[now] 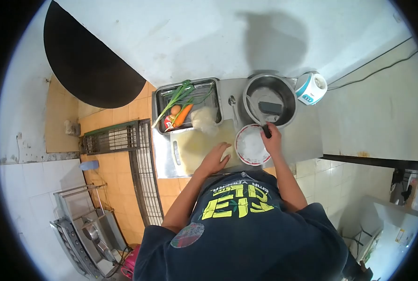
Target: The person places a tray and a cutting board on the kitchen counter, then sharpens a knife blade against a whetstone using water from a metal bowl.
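Observation:
My right hand (274,140) is closed round the black handle of a knife (256,110), whose blade points up and left across the metal pot (292,114). Below that hand sits a white plate with a red rim (253,146). My left hand (214,160), fingers apart and holding nothing, rests at the right side of the pale cutting board (192,154). Inside the pot is a dark rectangular block (270,108). A clear plastic bag with pale contents (204,118) lies between the board and the metal tray (220,93).
In the tray are spring onions (177,96), a carrot (184,115), an egg (175,109) and a red packet (169,122). A spoon (233,107) lies between tray and pot. A white and blue appliance (311,88) with a cord stands against the wall at right.

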A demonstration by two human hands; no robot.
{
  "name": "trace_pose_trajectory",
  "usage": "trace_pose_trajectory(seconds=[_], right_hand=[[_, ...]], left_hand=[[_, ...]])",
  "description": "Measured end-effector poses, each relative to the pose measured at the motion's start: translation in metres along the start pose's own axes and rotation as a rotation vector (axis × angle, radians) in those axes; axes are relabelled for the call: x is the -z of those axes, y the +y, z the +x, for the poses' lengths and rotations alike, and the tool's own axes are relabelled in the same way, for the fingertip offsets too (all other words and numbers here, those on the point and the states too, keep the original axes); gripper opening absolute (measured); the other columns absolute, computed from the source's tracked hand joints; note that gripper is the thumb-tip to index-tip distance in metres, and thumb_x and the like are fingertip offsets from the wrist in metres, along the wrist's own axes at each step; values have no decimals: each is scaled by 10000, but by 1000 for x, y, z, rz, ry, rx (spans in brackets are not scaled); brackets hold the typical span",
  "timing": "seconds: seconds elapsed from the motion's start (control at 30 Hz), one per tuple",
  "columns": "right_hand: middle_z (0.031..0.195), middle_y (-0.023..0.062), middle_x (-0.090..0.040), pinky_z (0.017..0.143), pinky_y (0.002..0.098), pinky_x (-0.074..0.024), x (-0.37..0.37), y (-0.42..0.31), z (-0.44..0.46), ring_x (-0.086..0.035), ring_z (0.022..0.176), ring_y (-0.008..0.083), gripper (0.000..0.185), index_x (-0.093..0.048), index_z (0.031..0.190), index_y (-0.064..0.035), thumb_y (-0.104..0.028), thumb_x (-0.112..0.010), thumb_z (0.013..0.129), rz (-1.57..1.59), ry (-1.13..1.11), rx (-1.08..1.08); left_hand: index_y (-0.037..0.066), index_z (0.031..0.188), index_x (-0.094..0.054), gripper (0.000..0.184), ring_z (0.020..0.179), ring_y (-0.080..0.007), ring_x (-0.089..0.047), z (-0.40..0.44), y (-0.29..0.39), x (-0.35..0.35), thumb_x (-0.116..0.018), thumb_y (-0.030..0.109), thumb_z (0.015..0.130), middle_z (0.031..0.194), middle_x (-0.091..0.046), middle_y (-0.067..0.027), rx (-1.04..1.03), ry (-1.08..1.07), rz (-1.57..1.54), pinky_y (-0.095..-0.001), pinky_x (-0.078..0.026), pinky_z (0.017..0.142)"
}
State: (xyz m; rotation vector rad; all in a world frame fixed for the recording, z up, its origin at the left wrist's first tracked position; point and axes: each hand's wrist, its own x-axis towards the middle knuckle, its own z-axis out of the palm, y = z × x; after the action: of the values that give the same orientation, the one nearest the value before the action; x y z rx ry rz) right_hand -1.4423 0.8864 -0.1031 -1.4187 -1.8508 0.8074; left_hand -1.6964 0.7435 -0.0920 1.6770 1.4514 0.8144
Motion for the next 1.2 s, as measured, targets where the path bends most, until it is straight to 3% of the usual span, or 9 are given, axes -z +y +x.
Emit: trace_pose_trajectory(seconds=[0.17, 0.27, 0.3, 0.47, 0.63, 0.77, 0.97, 1.1, 1.2], right_hand=[[1140, 200, -659, 864, 391, -548, 32, 12, 12, -680, 998, 347, 412, -626, 1181, 11, -128, -755, 815, -26, -106, -121], [1123, 198, -659, 860, 397, -549, 61, 18, 21, -675, 1002, 360, 401, -632, 1158, 2, -153, -769, 815, -76, -143, -11], [974, 140, -676, 785, 369, -527, 68, 21, 24, -660, 827, 282, 416, -643, 1139, -22, -196, -800, 796, -40, -107, 37], [926, 139, -635, 747, 398, -512, 117, 29, 46, -637, 821, 325, 316, -620, 999, -17, -177, -799, 793, -93, -170, -39], [922, 161, -588, 781, 452, -494, 157, 50, 64, -606, 868, 394, 264, -607, 966, -4, -144, -754, 797, -169, -141, 37], [913, 200, -594, 798, 453, -499, 160, 63, 83, -612, 895, 394, 257, -618, 996, 19, -177, -687, 845, -220, -191, 93], [924, 261, -638, 819, 522, -511, 129, 54, 144, -638, 893, 440, 319, -623, 970, 18, -291, -581, 903, -463, -488, -28], [889, 280, -676, 801, 535, -519, 116, 69, 174, -662, 860, 457, 312, -633, 922, 28, -269, -540, 905, -402, -511, -72], [855, 289, -682, 792, 522, -518, 123, 65, 186, -669, 860, 453, 327, -652, 877, 48, -250, -518, 892, -255, -583, -159]], left_hand=[[41, 1187, -620, 290, 1071, -359, -606, 27, 16, -14, -631, 137, 914, 1103, -649, -172, 64, 126, -8, -432, -482, 930], [33, 1093, -661, 210, 1024, -352, -621, 63, 27, -35, -637, 127, 906, 1015, -672, -164, 31, 256, 2, -423, -496, 891], [32, 1070, -662, 192, 1009, -352, -622, 78, 32, -40, -637, 119, 900, 1004, -672, -164, 39, 265, 7, -429, -497, 875], [27, 991, -658, 135, 924, -351, -619, 145, 64, -63, -626, 80, 871, 936, -657, -154, -31, 295, 169, -456, -492, 797], [62, 953, -696, 173, 990, -337, -602, 195, 79, -82, -659, 194, 847, 977, -675, -122, 18, 191, 429, -461, -474, 861], [75, 949, -720, 234, 1039, -358, -615, 221, 56, -94, -646, 248, 809, 1017, -690, -145, 215, -157, 736, -491, -460, 904], [17, 1056, -679, 311, 1048, -384, -625, 235, 56, -98, -653, 234, 835, 1056, -673, -195, 336, -127, 688, -497, -467, 936], [-124, 1206, -505, 514, 1090, -513, -586, 255, 13, -109, -611, 248, 868, 1156, -575, -360, 505, 83, 259, -544, -464, 984], [-136, 1294, -444, 596, 1047, -544, -595, 273, -22, -128, -590, 284, 898, 1261, -509, -411, 550, 365, 261, -523, -491, 961]])
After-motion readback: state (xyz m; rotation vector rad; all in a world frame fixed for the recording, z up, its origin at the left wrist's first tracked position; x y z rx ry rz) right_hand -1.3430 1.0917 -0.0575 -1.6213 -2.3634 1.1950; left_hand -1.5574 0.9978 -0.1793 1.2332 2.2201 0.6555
